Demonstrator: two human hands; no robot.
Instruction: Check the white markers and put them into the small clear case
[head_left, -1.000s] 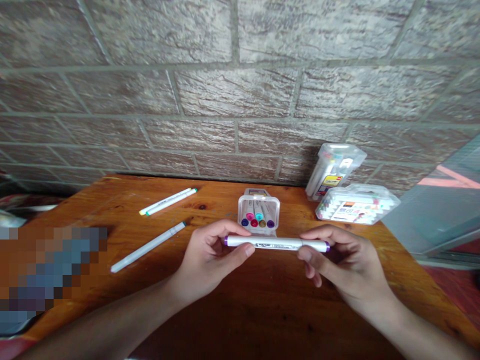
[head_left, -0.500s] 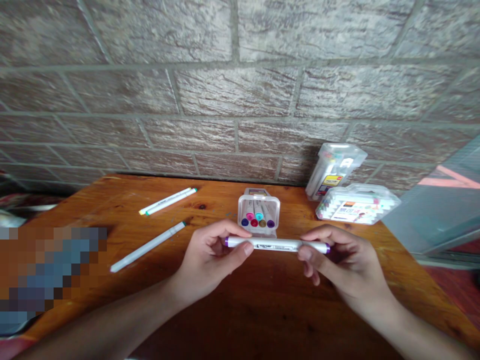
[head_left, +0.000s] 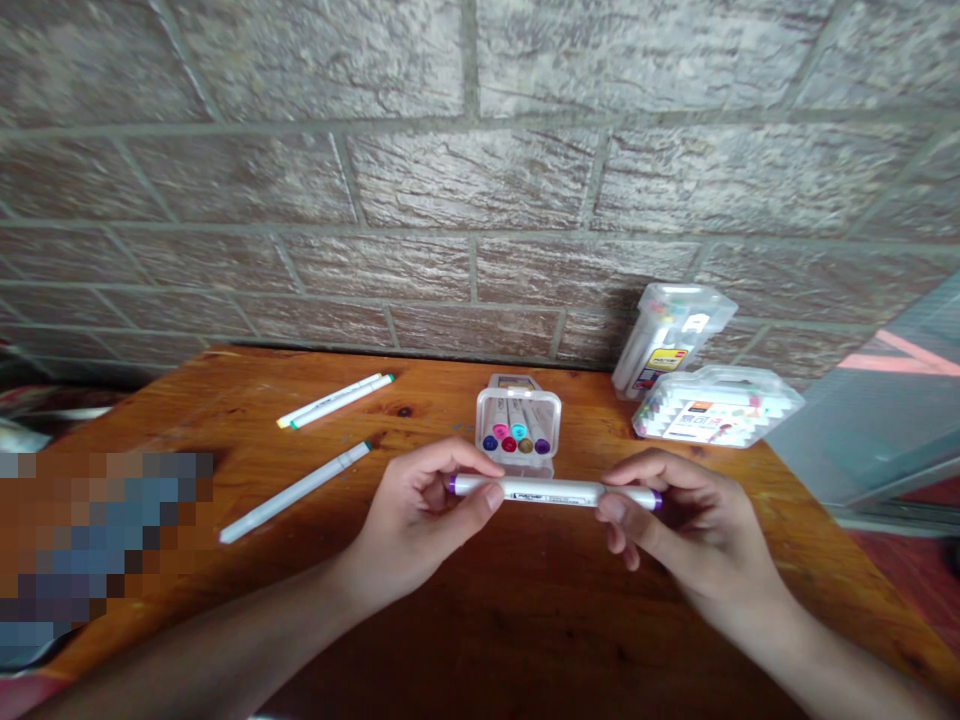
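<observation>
A white marker with purple ends (head_left: 553, 490) is held level over the wooden table (head_left: 480, 620), one end in each hand. My left hand (head_left: 420, 515) pinches its left end between thumb and fingers. My right hand (head_left: 679, 520) pinches its right cap the same way. Just behind the marker lies an open clear case (head_left: 517, 425) with several coloured markers in it, their ends facing me.
Two white markers (head_left: 335, 400) lie side by side at the back left, and a third white marker (head_left: 295, 491) lies nearer. Two closed clear marker boxes (head_left: 716, 405) stand at the back right by the brick wall (head_left: 465, 180). A blurred patch covers the left edge.
</observation>
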